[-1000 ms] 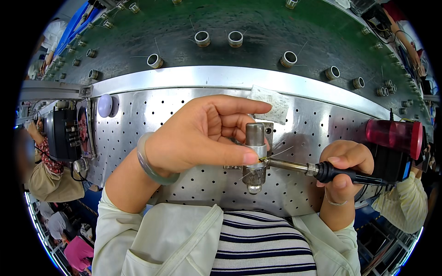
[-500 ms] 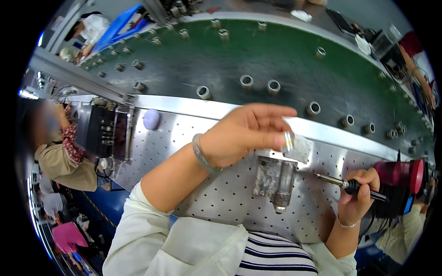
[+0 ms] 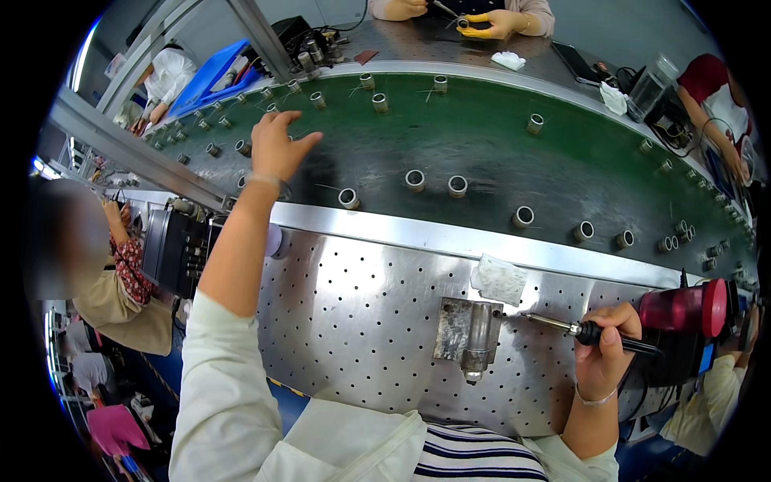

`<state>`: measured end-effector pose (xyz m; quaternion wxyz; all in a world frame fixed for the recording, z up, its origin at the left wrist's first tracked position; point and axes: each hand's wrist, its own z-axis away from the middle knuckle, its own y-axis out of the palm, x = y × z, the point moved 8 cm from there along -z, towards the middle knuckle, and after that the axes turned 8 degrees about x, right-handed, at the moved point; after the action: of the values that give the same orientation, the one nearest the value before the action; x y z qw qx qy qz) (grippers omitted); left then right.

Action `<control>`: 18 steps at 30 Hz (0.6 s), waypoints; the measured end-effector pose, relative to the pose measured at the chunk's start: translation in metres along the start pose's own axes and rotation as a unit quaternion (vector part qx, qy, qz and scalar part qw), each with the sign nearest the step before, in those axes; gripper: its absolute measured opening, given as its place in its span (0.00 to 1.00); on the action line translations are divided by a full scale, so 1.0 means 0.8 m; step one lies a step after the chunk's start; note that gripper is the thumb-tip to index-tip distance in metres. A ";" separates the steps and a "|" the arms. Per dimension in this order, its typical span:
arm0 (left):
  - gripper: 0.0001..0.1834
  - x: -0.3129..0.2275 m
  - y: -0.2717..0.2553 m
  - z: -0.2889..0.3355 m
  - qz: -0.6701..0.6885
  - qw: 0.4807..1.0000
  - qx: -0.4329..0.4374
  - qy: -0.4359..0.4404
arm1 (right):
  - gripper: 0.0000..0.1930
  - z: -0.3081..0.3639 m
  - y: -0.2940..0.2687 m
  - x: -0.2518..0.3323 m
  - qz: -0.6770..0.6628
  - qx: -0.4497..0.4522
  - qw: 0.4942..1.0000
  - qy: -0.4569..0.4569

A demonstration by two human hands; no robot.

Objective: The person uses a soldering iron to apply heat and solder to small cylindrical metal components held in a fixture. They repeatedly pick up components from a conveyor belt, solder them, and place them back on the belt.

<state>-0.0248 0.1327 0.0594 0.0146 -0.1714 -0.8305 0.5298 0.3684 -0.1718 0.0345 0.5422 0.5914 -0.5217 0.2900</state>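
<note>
Stretched out over the green belt (image 3: 385, 149), my left hand (image 3: 278, 146) is open, thumb and fingers apart, with nothing seen in it. A small metal cylinder (image 3: 242, 147) stands on the belt just beside its fingers. My right hand (image 3: 607, 345) grips a soldering iron (image 3: 590, 332) by its black handle, the tip pointing left over the perforated metal table. Left of that tip lies a metal fixture (image 3: 470, 333), a worn flat block with a round metal barrel. Behind the fixture is a greyish-white pad (image 3: 499, 279).
Several open metal cylinders (image 3: 457, 186), some with thin wires, stand along the belt. A red container (image 3: 683, 308) is at the right. A purple round object (image 3: 277, 241) sits near my left forearm. Across the belt, a co-worker's yellow-tipped hand (image 3: 494, 26) holds a small part.
My left hand has swung from above the fixture to the far left over the belt. It no longer holds the small shiny metal piece. My right hand keeps the soldering iron.
</note>
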 end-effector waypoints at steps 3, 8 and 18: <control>0.22 -0.133 -0.021 0.026 0.152 0.967 0.079 0.187 | 0.12 0.000 0.000 -0.005 -0.002 -0.009 1.000 0.016; 0.20 -0.206 0.021 0.064 0.137 0.929 0.190 0.287 | 0.12 0.002 0.000 -0.007 -0.017 -0.001 1.000 0.013; 0.16 -0.277 0.027 0.157 0.573 0.569 0.590 0.018 | 0.12 0.003 0.004 -0.001 -0.025 0.015 1.000 0.004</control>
<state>0.1633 -0.0352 0.0202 -0.1794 -0.5741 -0.0617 0.7965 0.3649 -0.1733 0.0343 0.5424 0.6111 -0.5000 0.2869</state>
